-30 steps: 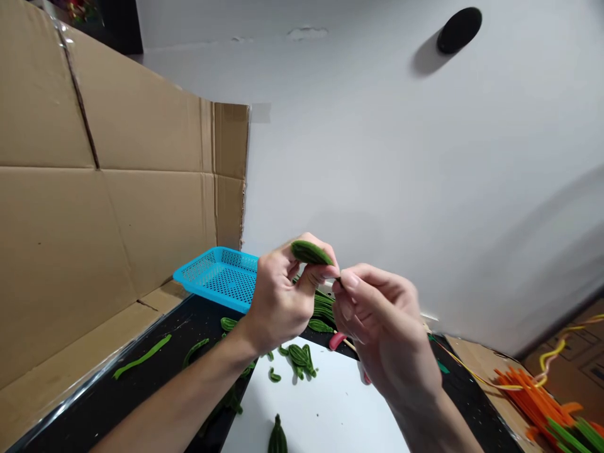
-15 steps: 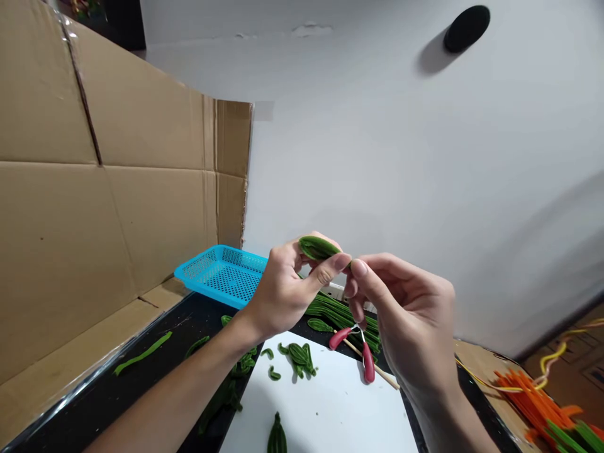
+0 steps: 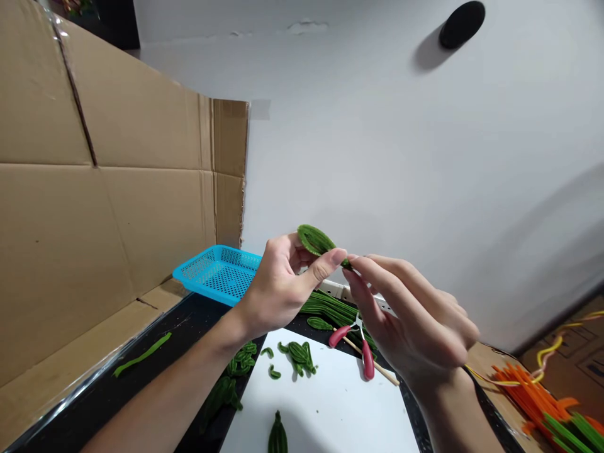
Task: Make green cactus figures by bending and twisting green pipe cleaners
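A leaf shape bent from green pipe cleaner [image 3: 315, 239] is raised above the table, with loops lying side by side. My left hand [image 3: 287, 283] pinches it between thumb and fingers, near its lower end. At that twisted end, the thumb and fingers of my right hand [image 3: 410, 314] also close on the pipe cleaner. Below them, red-handled pliers [image 3: 368, 360] lie across a thin wooden stick [image 3: 384, 372] at the edge of a white board [image 3: 325, 409]. Small bent green pieces [image 3: 298, 355] and another pipe-cleaner leaf [image 3: 278, 434] rest on the board.
A blue perforated basket [image 3: 217, 277] stands at the back left, before a cardboard panel [image 3: 151, 214]. Behind the board lies a bundle of green pipe cleaners [image 3: 330, 306]. More green shapes [image 3: 224, 393] are left of it. Orange pipe cleaners [image 3: 528, 390] lie at far right.
The leaf shape has tilted up and turned its looped face more toward me. My right hand has rolled over, its back now facing upward, still at the leaf's end.
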Action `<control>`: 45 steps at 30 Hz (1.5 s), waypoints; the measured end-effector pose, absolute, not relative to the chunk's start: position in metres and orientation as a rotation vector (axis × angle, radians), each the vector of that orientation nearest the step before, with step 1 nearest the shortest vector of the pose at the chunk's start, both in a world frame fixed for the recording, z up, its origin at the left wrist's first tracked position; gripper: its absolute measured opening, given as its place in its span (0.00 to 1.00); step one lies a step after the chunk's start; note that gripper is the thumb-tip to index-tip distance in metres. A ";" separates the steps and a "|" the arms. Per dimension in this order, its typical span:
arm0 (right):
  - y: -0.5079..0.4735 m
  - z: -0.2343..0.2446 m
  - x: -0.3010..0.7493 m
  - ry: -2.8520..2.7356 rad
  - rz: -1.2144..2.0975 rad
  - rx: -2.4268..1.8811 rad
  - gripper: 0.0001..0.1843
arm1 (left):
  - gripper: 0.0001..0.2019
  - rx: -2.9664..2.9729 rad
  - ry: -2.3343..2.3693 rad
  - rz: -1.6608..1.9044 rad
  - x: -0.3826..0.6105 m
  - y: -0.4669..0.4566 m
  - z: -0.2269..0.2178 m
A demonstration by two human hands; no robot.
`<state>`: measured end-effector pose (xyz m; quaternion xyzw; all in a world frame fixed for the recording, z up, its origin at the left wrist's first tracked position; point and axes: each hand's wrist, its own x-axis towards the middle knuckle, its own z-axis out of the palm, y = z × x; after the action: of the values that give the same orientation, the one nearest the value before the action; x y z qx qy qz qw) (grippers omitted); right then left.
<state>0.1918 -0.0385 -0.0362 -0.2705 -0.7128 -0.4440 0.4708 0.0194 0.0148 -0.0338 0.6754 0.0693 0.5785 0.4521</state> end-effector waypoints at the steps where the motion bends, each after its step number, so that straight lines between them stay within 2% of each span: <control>1: -0.038 -0.036 0.191 -1.749 -1.103 -0.655 0.11 | 0.10 1.671 0.168 1.429 0.019 0.014 -0.034; 14: -0.036 -0.038 0.193 -1.735 -0.989 -0.652 0.13 | 0.12 1.636 0.145 1.281 0.014 0.008 -0.026; 19: -0.039 -0.036 0.193 -1.772 -1.081 -0.595 0.09 | 0.12 1.733 0.157 1.234 0.012 0.010 -0.027; 22: -0.041 -0.035 0.188 -1.760 -1.016 -0.607 0.10 | 0.11 1.790 0.135 1.274 0.012 0.011 -0.029; 30: -0.043 -0.039 0.173 -1.661 -0.246 -0.660 0.08 | 0.08 1.918 0.134 1.414 0.011 0.010 -0.034; 35: -0.040 -0.040 0.172 -1.475 0.592 -0.657 0.09 | 0.07 2.281 0.243 1.582 0.003 0.014 -0.033; 38: -0.037 -0.036 0.175 -1.365 0.985 -0.700 0.11 | 0.07 2.541 0.219 1.634 -0.001 0.015 -0.030; 42: -0.032 -0.033 0.179 -1.229 1.394 -0.682 0.13 | 0.13 2.953 0.219 1.644 -0.003 0.010 -0.021; 45: -0.026 -0.037 0.179 -1.161 1.494 -0.635 0.16 | 0.17 3.163 0.282 1.665 -0.005 0.006 -0.017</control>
<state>0.1787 -0.0262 -0.0368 -0.2673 -0.4890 0.6291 0.5418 -0.0046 0.0061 -0.0170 0.8606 0.0766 0.4529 -0.2201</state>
